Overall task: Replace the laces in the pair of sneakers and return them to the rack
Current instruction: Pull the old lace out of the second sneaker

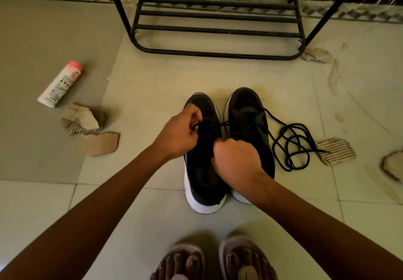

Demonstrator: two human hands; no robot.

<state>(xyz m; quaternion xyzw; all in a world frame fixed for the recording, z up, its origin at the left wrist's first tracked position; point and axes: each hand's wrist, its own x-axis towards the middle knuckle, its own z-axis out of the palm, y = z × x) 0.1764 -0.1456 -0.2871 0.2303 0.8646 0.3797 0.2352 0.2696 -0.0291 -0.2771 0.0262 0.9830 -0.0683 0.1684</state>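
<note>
While my left hand (pixel 178 135) and right hand (pixel 235 159) pinch the thin black lace (pixel 290 146), the black white-soled sneakers (pixel 205 170) sit side by side on pale floor tiles (pixel 152 83) before the black metal rack (pixel 218 28).
</note>
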